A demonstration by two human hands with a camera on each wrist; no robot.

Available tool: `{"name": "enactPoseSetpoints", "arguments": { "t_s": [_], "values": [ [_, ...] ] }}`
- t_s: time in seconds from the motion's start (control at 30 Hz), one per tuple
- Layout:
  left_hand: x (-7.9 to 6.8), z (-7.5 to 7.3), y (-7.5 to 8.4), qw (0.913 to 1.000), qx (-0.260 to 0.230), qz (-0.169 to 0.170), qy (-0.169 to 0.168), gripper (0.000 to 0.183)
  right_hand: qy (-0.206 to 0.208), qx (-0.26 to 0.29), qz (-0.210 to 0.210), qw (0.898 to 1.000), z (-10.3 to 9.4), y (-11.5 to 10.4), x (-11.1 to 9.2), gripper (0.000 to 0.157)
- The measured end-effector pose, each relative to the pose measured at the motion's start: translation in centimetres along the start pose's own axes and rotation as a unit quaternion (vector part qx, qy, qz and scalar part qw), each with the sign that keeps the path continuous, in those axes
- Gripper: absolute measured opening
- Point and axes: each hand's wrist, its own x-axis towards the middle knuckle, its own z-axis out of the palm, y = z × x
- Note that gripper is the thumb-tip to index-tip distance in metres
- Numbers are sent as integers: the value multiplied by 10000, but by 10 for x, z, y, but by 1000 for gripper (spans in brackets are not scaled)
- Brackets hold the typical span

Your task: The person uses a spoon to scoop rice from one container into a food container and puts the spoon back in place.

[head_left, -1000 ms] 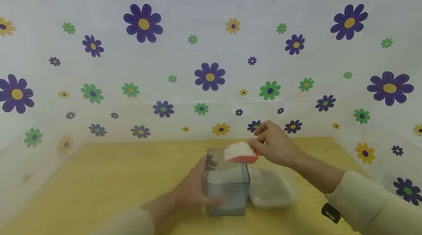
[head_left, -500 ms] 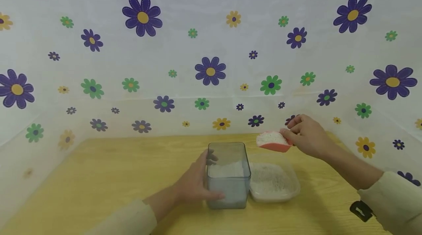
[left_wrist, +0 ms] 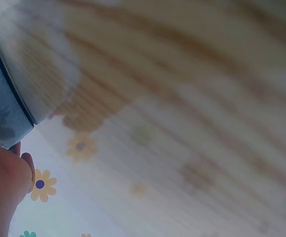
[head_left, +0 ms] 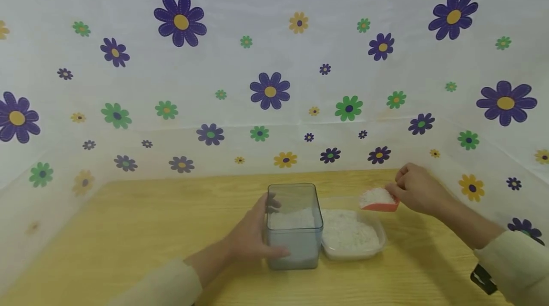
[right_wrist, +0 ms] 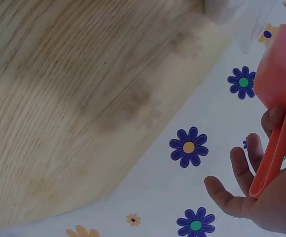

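My left hand grips a tall translucent grey container from its left side, thumb in front and fingers at the far side. White contents lie inside it, below the open top. My right hand holds a coral-pink scoop by its handle, heaped with white grains that look like rice. The scoop hangs above the back right of a shallow clear plastic tub, which also holds white grains. In the right wrist view the scoop's handle lies across the palm; its grains are hidden there.
A wooden-look table bears both containers, which stand side by side. A white cloth with printed flowers rises behind the table and along both sides. A black tag or strap hangs near the right sleeve.
My right hand has carried the filled scoop rightward from above the grey container, then lowered it near the clear tub. The left hand keeps its grip on the grey container.
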Motion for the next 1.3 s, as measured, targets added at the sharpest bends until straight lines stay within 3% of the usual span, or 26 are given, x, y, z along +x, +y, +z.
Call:
{"name": "enactPoseSetpoints", "arguments": {
  "t_s": [0.17, 0.57, 0.77, 0.87, 0.97, 1.07, 1.17, 1.23, 1.27, 1.3],
  "values": [
    [0, 0, 2, 9999, 69, -136, -15, 112, -7, -296, -106, 9995, 1, 3, -3, 44],
    [3, -4, 2, 9999, 37, -115, -105, 113, 19, -997, -82, 9950, -6, 0, -5, 38],
    [4, -8, 2, 9998, 37, -130, -153, 112, 197, -1502, -461, 9874, -11, -13, -4, 34],
    [5, -10, 3, 9998, 25, -147, -164, 111, 328, -2188, -1030, 9698, -14, -23, -4, 25],
    [5, -11, 4, 9997, -5, -167, -160, 111, 481, -3006, -1839, 9346, -18, -36, -3, 8],
    [5, -11, 4, 9997, -55, -166, -161, 110, 646, -3628, -2562, 8936, -21, -46, -1, 16],
    [6, -12, 4, 9997, -64, -153, -177, 110, 809, -3887, -2992, 8677, -21, -51, 2, 19],
    [6, -12, 4, 9997, -77, -158, -197, 110, 887, -3926, -3098, 8614, -21, -53, 3, 19],
    [7, -12, 4, 9996, -80, -157, -209, 110, 950, -3866, -3072, 8644, -20, -52, 3, 17],
    [7, -12, 4, 9996, -83, -157, -215, 110, 1014, -3703, -2963, 8745, -18, -51, 4, 13]
  ]
}}
